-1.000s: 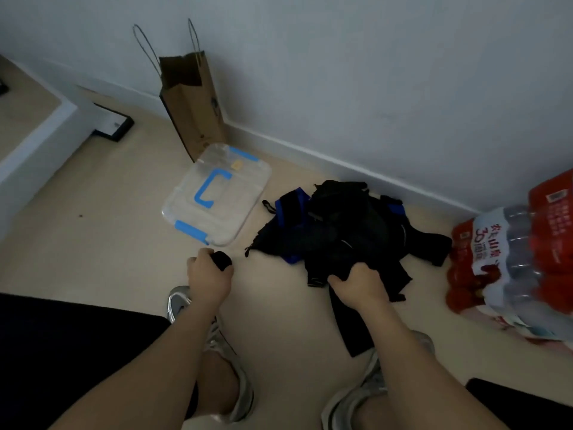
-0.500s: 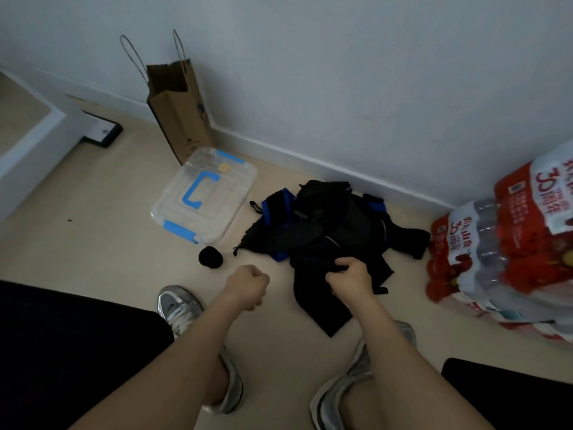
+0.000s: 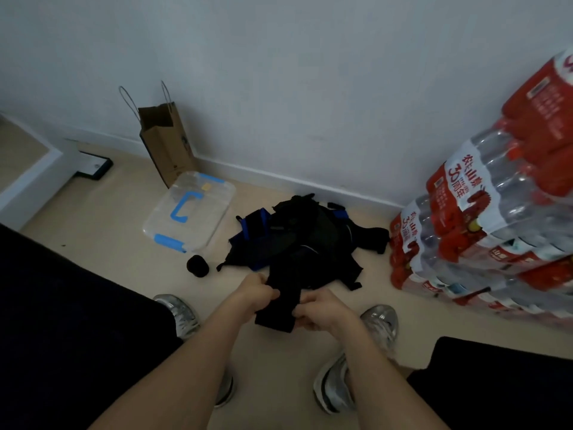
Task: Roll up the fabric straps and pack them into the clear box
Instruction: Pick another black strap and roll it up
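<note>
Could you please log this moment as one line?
left hand: grips black strap | right hand: grips it | rolled strap: floor, beside closed clear box

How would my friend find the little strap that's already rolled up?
Find the brown paper bag; the clear box lies in front of it. By the box's near blue latch sits a small black roll. Unlike the loose pile beside it, it is a tight round bundle on its own.
</note>
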Action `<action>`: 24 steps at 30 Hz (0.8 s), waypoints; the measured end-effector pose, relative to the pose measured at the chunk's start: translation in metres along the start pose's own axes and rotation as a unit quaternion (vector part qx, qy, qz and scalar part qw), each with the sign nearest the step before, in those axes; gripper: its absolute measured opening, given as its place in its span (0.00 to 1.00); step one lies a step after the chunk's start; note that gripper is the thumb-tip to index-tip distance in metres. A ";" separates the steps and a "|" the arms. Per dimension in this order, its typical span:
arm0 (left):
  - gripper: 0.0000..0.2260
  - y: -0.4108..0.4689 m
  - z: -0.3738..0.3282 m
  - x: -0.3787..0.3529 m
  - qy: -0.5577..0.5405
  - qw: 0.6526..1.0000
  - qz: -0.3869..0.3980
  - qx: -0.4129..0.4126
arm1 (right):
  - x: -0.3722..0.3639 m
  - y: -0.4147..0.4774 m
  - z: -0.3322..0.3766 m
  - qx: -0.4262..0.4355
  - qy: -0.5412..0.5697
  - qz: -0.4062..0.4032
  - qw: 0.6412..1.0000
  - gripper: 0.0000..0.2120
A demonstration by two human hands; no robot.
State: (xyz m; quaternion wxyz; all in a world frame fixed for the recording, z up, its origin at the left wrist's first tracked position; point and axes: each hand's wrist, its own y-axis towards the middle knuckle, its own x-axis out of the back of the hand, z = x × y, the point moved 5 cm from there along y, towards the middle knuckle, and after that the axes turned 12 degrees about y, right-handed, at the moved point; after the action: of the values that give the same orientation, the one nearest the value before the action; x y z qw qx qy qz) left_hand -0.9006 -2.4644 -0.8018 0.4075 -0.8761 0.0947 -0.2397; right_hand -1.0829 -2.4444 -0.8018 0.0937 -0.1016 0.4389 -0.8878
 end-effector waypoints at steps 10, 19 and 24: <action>0.11 0.024 0.001 0.048 -0.174 0.963 -0.204 -0.038 | 0.027 0.034 0.013 0.151 -0.185 -0.182 0.954 0.15; 0.28 0.061 -0.012 0.054 0.022 0.982 -0.179 -0.061 | -0.001 0.078 0.037 0.241 -0.290 -0.138 0.916 0.12; 0.26 0.073 -0.032 0.053 0.117 0.957 -0.235 -0.126 | -0.025 0.096 0.009 0.170 -0.453 -0.068 0.872 0.18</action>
State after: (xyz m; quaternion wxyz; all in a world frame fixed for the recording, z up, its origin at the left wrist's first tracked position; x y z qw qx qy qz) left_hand -0.8678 -2.5520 -0.8212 0.2120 -0.8836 -0.0378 -0.4158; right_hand -1.0489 -2.5022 -0.8755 0.2374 -0.5052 0.1821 -0.8095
